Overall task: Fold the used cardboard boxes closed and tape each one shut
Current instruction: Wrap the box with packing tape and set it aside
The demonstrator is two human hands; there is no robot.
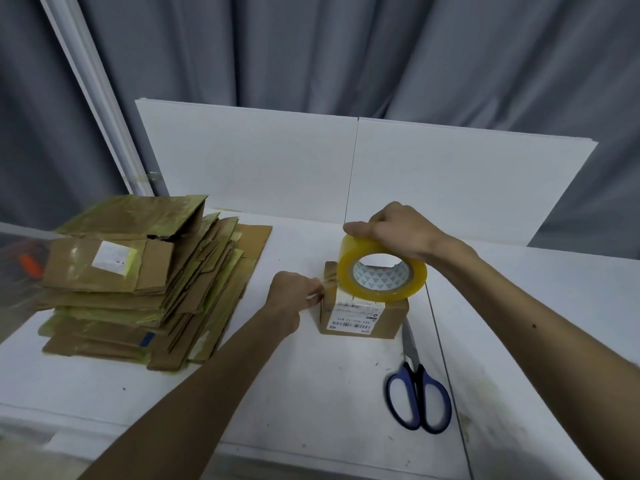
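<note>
Cardboard box (363,318), a small one with a white shipping label (356,311) on its top, stands on the desk (311,393) right of centre, directly under both of my hands. On my left hand (292,296) the fingers (314,289) are pressed together in a pinch on the free end of the tape (325,283), which is drawn out leftward over the box's upper left edge, where a bit of flap looks to stand up. My right hand (398,230) has its fingers curled over the top of the roll of clear packing tape (381,275), thumb on the left rim, holding the roll upright on edge over the box top; I cannot tell whether it touches the cardboard. Just beside the box's near right corner lie blue-handled scissors (417,389), blades toward the box, handles toward me, untouched. Well to the left sits a stack of flattened boxes (138,282), brown cardboard streaked with old yellowish tape, none of them folded up. A white board (277,161) stands along the far edge of the desk, with a grey curtain (346,46) behind it. My reading is that this one box is folded closed and I am on the step of laying its sealing strip: the tape is not yet pressed down or cut. I see no finished, sealed box set aside anywhere, so I judge the job to be near its start, with the whole stack left to do.
</note>
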